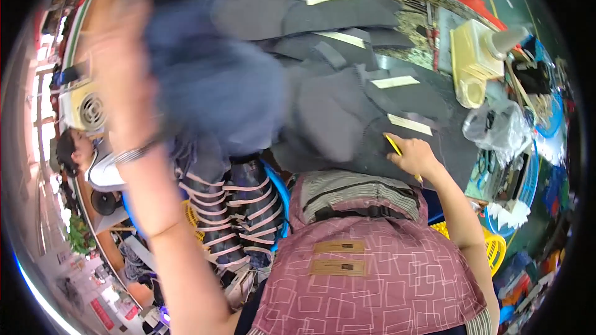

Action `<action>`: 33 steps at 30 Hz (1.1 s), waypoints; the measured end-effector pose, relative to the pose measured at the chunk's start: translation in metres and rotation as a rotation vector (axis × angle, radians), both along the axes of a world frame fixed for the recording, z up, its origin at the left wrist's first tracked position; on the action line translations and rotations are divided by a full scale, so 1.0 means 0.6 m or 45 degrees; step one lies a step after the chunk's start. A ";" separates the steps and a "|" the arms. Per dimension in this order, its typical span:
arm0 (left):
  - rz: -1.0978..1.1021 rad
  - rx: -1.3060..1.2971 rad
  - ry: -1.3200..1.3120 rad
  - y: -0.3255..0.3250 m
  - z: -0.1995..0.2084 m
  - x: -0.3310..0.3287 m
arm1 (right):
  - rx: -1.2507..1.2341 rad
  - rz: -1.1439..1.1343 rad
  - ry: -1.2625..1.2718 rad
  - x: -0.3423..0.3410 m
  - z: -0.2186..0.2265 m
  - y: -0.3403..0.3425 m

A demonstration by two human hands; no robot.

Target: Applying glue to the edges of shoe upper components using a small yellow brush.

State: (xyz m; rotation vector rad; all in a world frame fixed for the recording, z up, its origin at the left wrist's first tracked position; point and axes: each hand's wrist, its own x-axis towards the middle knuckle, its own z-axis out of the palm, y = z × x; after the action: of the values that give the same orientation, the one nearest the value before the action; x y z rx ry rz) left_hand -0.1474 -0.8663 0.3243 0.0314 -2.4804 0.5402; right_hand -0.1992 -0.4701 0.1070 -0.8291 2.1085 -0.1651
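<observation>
My right hand (411, 156) is closed round a yellow pencil (393, 144) and rests at the near edge of dark grey fabric pieces (329, 111) spread on the table. Pale strips (410, 125) lie across these pieces, one just beyond the pencil. Raised at the upper left, my left hand (124, 49) is smeared by motion, and its fingers cannot be made out. Beside it is a blurred dark blue cloth (217, 80); whether the hand holds it does not show.
A cream plastic container (475, 56) and a clear plastic bag (500, 127) stand at the right. Bundled dark pieces with pale bands (233, 217) hang left of my maroon apron (372, 273). Another person (81, 155) is at the far left, near a cream machine (90, 108).
</observation>
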 end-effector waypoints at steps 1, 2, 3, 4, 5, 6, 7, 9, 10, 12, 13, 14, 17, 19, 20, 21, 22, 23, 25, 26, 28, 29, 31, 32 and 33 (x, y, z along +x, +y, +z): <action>0.109 0.886 0.289 -0.012 0.071 0.024 | -0.125 -0.074 -0.069 -0.005 -0.016 0.008; 0.208 0.916 0.389 -0.040 0.126 0.043 | -0.180 -0.126 -0.174 -0.012 -0.011 0.015; 0.130 0.243 0.208 -0.188 0.191 0.114 | -0.248 -0.173 -0.276 -0.014 -0.002 0.013; 0.120 0.266 0.208 -0.214 0.197 0.149 | -0.317 -0.223 -0.343 -0.018 0.000 0.013; 0.541 0.041 0.077 -0.241 0.180 0.163 | -0.418 -0.300 -0.320 -0.022 0.007 0.023; 0.960 -0.209 -0.066 -0.255 0.164 0.173 | -0.529 -0.365 -0.297 -0.026 0.012 0.033; 1.377 -0.489 -0.213 -0.253 0.156 0.177 | -0.646 -0.532 -0.280 -0.027 0.020 0.040; 0.668 -0.399 -0.220 -0.262 0.046 0.207 | -0.743 -0.853 -0.314 -0.040 0.041 0.055; 1.002 -0.247 -0.428 -0.199 -0.007 0.186 | -0.932 -0.965 -0.284 -0.044 0.044 0.057; 0.346 -0.119 -0.367 -0.102 -0.123 0.134 | -1.189 -1.166 -0.329 -0.055 0.053 0.059; 0.165 0.216 -0.383 -0.033 -0.150 0.101 | -1.329 -1.262 -0.397 -0.058 0.055 0.053; 0.068 0.508 -0.351 0.036 -0.192 0.067 | -1.384 -1.256 -0.452 -0.065 0.048 0.049; -0.263 0.998 -0.275 0.170 -0.299 -0.030 | -1.440 -1.193 -0.507 -0.088 0.049 -0.003; -0.071 0.947 -0.474 0.224 -0.358 -0.082 | -1.449 -1.205 -0.520 -0.093 0.048 -0.046; 0.061 0.966 -0.719 0.235 -0.370 -0.095 | -1.433 -1.203 -0.516 -0.093 0.045 -0.053; 0.187 0.975 -0.965 0.241 -0.379 -0.105 | -1.426 -1.226 -0.504 -0.095 0.042 -0.055; 0.069 1.171 -0.811 0.232 -0.400 -0.099 | -1.422 -1.247 -0.495 -0.097 0.039 -0.056; 0.086 1.420 -0.875 0.219 -0.410 -0.094 | -1.348 -1.205 -0.439 -0.100 0.037 -0.051; 0.072 2.011 -1.049 0.204 -0.414 -0.079 | -1.348 -1.232 -0.444 -0.099 0.031 -0.054; 0.064 2.013 -1.062 0.207 -0.417 -0.073 | -1.360 -1.242 -0.459 -0.098 0.029 -0.060; 0.145 2.799 -0.979 0.208 -0.408 -0.060 | -1.456 -1.198 -0.477 -0.090 0.042 -0.096; 0.192 2.838 -1.033 0.207 -0.402 -0.060 | -1.511 -1.159 -0.469 -0.085 0.049 -0.117; 0.127 3.073 -1.009 0.201 -0.398 -0.060 | -1.369 -0.909 -0.306 -0.086 0.047 -0.147; 0.053 3.309 -0.981 0.198 -0.399 -0.061 | -1.134 -0.767 -0.073 -0.090 0.050 -0.163; 0.214 3.349 -0.859 0.193 -0.417 -0.055 | -0.897 -0.607 0.150 -0.096 0.057 -0.185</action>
State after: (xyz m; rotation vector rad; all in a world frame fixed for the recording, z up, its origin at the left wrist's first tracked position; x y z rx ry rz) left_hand -0.1804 -0.7508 0.0740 1.0400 -1.6425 -2.9335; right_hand -0.2569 -0.5813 0.1413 -0.7080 2.3486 -1.1862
